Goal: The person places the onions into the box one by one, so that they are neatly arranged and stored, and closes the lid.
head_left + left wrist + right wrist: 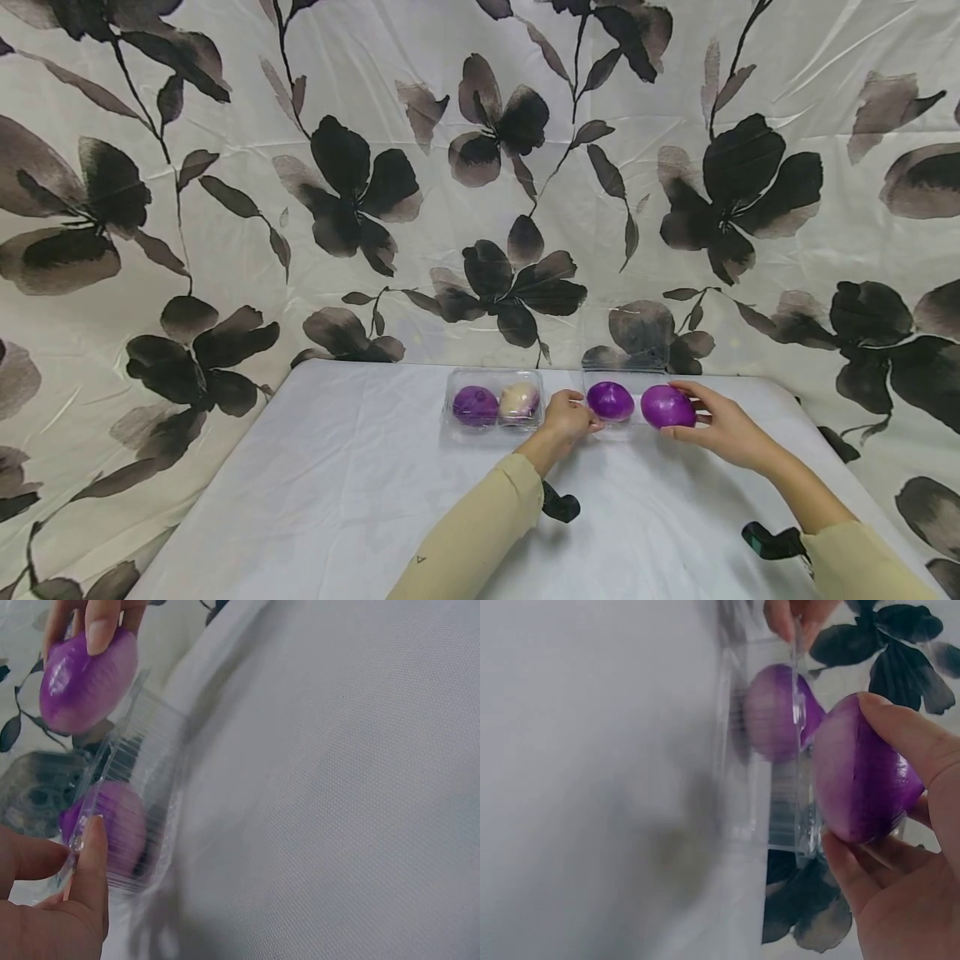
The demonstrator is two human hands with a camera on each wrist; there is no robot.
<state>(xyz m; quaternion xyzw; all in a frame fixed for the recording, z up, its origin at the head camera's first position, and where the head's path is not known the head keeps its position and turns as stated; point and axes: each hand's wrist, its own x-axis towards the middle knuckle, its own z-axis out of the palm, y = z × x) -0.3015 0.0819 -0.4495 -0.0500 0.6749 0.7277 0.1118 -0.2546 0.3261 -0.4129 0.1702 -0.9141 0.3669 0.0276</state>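
My right hand (729, 427) grips a glossy purple onion (667, 407), thumb on one side and fingers on the other. In the right wrist view this onion is held just above one end of a clear plastic box (154, 724). Another purple onion (611, 401) sits inside the box, at the end nearer my left hand (564, 418). The left thumb and fingers pinch the box's rim at that end, as the left wrist view shows. The box's clear lid (627, 337) stands raised at the back.
Left of my left hand is a second clear box (495, 374). It contains a purple onion (476, 406) and a pale, purple-tinged one (519, 402). A white cloth covers the table (322, 500); a floral curtain (420, 225) hangs behind its far edge.
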